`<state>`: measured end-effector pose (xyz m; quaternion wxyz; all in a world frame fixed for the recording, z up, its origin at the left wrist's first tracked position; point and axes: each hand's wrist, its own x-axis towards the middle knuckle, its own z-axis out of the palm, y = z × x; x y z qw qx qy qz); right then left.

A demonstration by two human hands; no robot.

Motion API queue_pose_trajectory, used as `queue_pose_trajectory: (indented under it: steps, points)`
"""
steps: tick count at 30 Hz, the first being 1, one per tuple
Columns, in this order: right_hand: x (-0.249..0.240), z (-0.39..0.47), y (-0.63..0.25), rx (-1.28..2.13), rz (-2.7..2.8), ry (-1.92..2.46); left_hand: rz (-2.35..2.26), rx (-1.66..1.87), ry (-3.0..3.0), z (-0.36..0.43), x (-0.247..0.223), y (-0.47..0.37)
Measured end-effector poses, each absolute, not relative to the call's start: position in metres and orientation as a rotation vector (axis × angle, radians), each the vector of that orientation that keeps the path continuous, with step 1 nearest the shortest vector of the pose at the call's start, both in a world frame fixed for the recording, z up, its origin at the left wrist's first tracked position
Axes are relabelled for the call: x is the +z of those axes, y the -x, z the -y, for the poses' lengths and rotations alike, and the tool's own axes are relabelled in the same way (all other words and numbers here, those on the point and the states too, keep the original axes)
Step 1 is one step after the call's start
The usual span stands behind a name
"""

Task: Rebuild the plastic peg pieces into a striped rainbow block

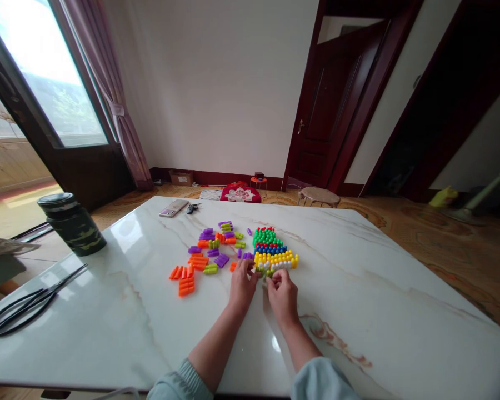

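In the head view, a block of joined round-headed plastic pieces (270, 250) lies on the table, in bands of red, green, blue, yellow and white. At its near edge are small lime-green pieces (269, 273). My left hand (244, 283) is closed in a pinch at their left end, and my right hand (283, 291) pinches at their right end. Fingers partly cover these pieces, so I cannot tell whether they are joined to the block. Left of my hands lie loose orange pieces (186, 286), purple pieces (221, 260) and lime-green pieces (210, 269), many in short rows.
The white marble-patterned table (358, 289) also holds black-handled scissors (35, 303), a camouflage flask (73, 225), a phone (174, 208) and keys (193, 208). Beyond its far edge stand a round stool (319, 195) and a red floral cushion (240, 193).
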<state>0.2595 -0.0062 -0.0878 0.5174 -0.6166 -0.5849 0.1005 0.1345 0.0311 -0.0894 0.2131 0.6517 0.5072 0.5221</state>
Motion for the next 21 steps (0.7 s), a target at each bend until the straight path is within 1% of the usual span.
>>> queue_pose_trajectory:
  steps: [4,12,21]
  points:
    - [-0.0848,0.0107,-0.2588,0.143,1.535,1.473,-1.408,1.407,-1.801,-0.0288,-0.0918,-0.1322]
    - [-0.0788,0.0109,-0.2578,0.264,1.633,1.428,-1.424,1.403,-1.81,-0.0315,-0.0947,-0.1328]
    - [-0.0814,0.0095,-0.2588,0.28,1.673,1.443,-1.464,1.393,-1.816,-0.0322,-0.0946,-0.1352]
